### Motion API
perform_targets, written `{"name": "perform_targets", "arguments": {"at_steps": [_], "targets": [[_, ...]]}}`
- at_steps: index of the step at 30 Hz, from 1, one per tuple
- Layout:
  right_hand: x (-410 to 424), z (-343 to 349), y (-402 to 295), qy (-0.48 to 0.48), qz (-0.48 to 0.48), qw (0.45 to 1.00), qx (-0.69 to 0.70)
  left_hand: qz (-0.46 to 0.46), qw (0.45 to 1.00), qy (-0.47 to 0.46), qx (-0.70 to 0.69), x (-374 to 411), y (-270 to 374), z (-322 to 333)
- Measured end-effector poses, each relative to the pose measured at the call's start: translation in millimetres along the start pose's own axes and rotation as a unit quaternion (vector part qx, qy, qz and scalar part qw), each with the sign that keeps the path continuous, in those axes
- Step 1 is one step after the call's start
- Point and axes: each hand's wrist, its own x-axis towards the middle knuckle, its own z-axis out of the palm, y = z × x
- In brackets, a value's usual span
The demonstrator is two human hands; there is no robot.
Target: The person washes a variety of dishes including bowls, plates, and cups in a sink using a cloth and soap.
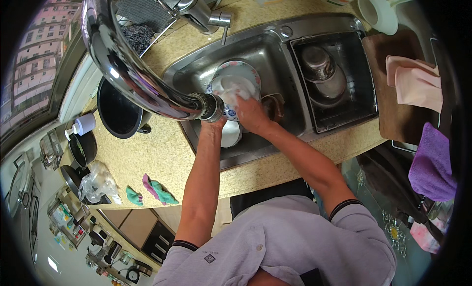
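Observation:
In the left basin of the steel sink (269, 39), my right hand (251, 114) reaches into a white bowl (243, 81) covered in suds. Foam blurs its fingertips, so I cannot tell whether they pinch a cloth. My left hand (217, 122) is at the near left of the dishes, largely hidden behind the chrome faucet spout (147, 86); its grip does not show. A blue-and-white patterned bowl (231, 113) sits between my hands. Behind the white bowl is a flower-rimmed plate (236, 65). A white dish (231, 134) lies below my wrists, and a brown-looking vessel (271, 107) stands to the right.
The right basin holds a rack (359, 83) with a metal cup (316, 59). A black pot (118, 109) stands left of the spout. Rags (158, 190) and a plastic bag (99, 182) lie near the counter's front edge. A cutting board (392, 116) with pink cloths (418, 83) is at right.

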Motion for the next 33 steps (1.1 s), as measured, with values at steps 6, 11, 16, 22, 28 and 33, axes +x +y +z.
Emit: {"name": "perform_targets", "arguments": {"at_steps": [6, 11, 16, 22, 28, 33], "targets": [[-20.4, 7.1, 45.9, 0.138, 0.066, 0.982, 0.109, 0.019, 0.998, 0.019, 0.049, -2.7, 2.2, 1.1], [62.4, 7.0, 90.5, 0.028, 0.198, 0.98, 0.003, 0.003, 0.992, 0.002, 0.126, -31.1, -2.3, 51.0], [127.3, 18.0, 101.6, -0.101, 0.125, 0.986, -0.052, -0.004, 0.981, -0.054, 0.184, -40.1, -3.0, 58.3], [135.8, 16.6, 71.0, -0.012, -0.024, 0.999, 0.028, 0.02, 0.973, -0.068, 0.222, -33.1, -2.7, 55.2], [77.4, 2.9, 32.2, -0.129, -0.162, 0.978, 0.037, -0.003, 0.989, -0.044, 0.143, -12.3, 2.8, 33.7], [70.4, -5.6, 25.1, -0.119, -0.087, 0.989, 0.007, 0.001, 0.977, -0.117, 0.18, -7.1, 10.0, 15.2]]}}
